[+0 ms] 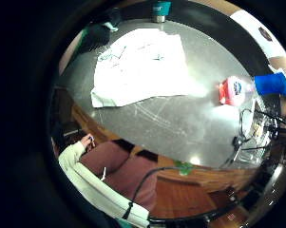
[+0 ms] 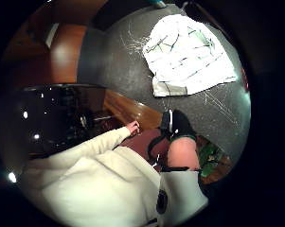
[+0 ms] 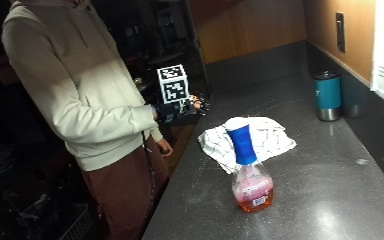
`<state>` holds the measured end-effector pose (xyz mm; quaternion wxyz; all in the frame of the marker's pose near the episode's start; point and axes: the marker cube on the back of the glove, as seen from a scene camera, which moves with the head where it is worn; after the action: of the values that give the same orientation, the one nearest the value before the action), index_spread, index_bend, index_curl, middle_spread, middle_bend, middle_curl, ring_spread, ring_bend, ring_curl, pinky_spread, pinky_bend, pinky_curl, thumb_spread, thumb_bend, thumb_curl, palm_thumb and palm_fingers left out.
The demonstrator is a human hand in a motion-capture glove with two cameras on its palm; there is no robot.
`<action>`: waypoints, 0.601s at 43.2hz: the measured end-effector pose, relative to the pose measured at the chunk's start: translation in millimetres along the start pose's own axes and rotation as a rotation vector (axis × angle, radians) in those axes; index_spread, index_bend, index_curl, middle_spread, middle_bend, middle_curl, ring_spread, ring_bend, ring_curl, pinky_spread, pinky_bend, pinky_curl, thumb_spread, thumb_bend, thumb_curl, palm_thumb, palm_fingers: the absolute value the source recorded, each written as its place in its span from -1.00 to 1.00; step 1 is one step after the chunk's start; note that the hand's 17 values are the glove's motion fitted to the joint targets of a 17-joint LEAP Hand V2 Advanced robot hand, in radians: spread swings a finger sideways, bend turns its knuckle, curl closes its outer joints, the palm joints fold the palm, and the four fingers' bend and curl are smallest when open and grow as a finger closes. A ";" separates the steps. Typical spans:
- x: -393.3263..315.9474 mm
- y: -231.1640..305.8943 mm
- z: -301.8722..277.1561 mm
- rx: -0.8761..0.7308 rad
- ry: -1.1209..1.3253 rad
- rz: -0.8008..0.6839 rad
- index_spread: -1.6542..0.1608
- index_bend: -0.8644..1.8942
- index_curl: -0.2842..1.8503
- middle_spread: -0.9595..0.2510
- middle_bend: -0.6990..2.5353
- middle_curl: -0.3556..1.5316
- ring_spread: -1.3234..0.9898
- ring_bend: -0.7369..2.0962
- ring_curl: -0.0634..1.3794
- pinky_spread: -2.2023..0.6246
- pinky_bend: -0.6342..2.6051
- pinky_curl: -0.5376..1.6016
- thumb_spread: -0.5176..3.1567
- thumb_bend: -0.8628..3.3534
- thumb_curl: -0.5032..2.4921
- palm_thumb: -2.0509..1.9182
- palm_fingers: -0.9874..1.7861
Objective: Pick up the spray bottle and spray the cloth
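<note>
On the grey counter (image 3: pixel 325 200) a bottle (image 3: pixel 249 176) is stood upright just beside the cloth (image 3: pixel 266 136), while the gloved right hand (image 3: pixel 191 106) is held apart above the edge, its finger state indiscernible.

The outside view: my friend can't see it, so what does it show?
A person stands at a dark counter, gloved right hand raised beside it, holding nothing. A spray bottle with a blue top stands upright in front of a white checked cloth; a teal tumbler stands farther back.
</note>
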<state>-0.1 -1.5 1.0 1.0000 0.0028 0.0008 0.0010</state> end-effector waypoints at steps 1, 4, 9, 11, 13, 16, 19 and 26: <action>0.3 -0.3 0.2 0.001 0.001 0.000 0.62 -0.21 -0.67 0.56 -0.42 -0.56 0.14 -0.29 -0.83 0.61 -0.39 -0.43 -0.54 -0.42 -0.57 0.33 0.07; 2.9 -1.5 1.0 0.002 0.009 -0.001 0.55 -0.22 -0.61 0.55 -0.42 -0.51 0.14 -0.28 -0.76 0.63 -0.39 -0.37 -0.46 -0.42 -0.54 0.36 0.06; 7.1 -0.2 -0.5 0.021 0.009 -0.007 0.48 -0.23 -0.56 0.54 -0.42 -0.46 0.14 -0.28 -0.71 0.65 -0.39 -0.33 -0.37 -0.44 -0.50 0.38 0.05; 8.5 2.3 -2.5 0.036 0.004 -0.018 0.47 -0.24 -0.55 0.54 -0.43 -0.45 0.14 -0.29 -0.69 0.65 -0.40 -0.32 -0.35 -0.44 -0.49 0.39 0.04; 9.9 5.2 -4.4 0.050 -0.001 -0.027 0.46 -0.24 -0.54 0.54 -0.43 -0.43 0.14 -0.29 -0.68 0.65 -0.40 -0.31 -0.33 -0.45 -0.48 0.40 0.04; 13.3 9.8 -6.2 0.069 -0.001 -0.025 0.44 -0.25 -0.52 0.53 -0.43 -0.41 0.14 -0.29 -0.67 0.66 -0.40 -0.29 -0.30 -0.46 -0.46 0.40 0.04; 17.6 15.6 -7.9 0.093 0.000 -0.024 0.44 -0.25 -0.51 0.53 -0.43 -0.39 0.14 -0.30 -0.65 0.66 -0.41 -0.28 -0.28 -0.47 -0.45 0.41 0.04; 34.6 30.7 -11.9 0.117 0.006 -0.035 0.42 -0.27 -0.50 0.53 -0.45 -0.36 0.14 -0.29 -0.62 0.66 -0.41 -0.26 -0.26 -0.50 -0.42 0.43 0.02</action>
<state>34.3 29.3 -10.7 0.9980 0.0611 0.0039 -0.0163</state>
